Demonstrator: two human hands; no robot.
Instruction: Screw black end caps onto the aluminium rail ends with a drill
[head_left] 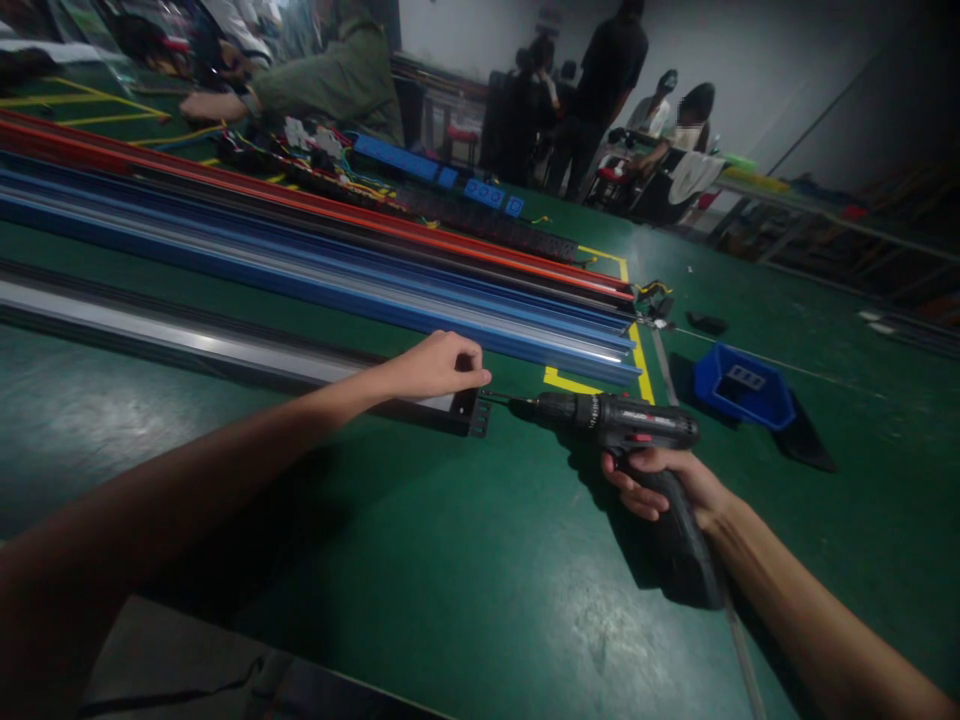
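My right hand [667,480] is wrapped around the grip of a black cordless drill [637,420], index finger by the trigger. The drill's long thin bit points left, its tip at the end of a long black metal profile [247,350] with a silvery strip along its top. A black end cap [478,412] with openings sits at that end. Over the profile's end, my left hand [442,365] is closed, thumb and curled fingers together beside the end cap and bit tip. What the left fingers hold, if anything, is too small to make out.
Blue profiles [375,285] and a red profile [360,225] lie behind, parallel on the green table [480,560]. Further back are a black strip with blue sockets [484,193] and loose wires. A blue bin [742,385] stands right. A co-worker's sleeve [330,90] reaches in across the table.
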